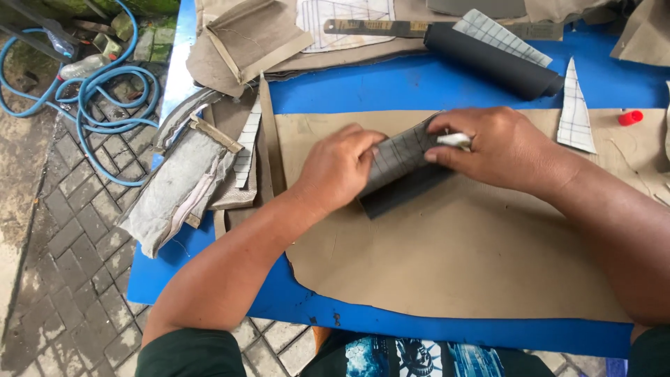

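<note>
My left hand (338,167) presses down on the left end of a dark grey piece with a faint grid pattern (401,171), which lies on a large tan sheet (453,258). My right hand (495,146) rests on the piece's right end and pinches a small white object (455,140) between thumb and fingers against it. The piece is tilted, its lower edge a darker strip. Both hands cover parts of it.
The tan sheet lies on a blue table (363,87). A black roll (492,61), grid-lined paper pieces (576,112), a metal ruler (370,26) and a red cap (630,117) lie at the back. Fabric scraps (185,181) pile at the left edge; a blue hose (98,91) lies on paving.
</note>
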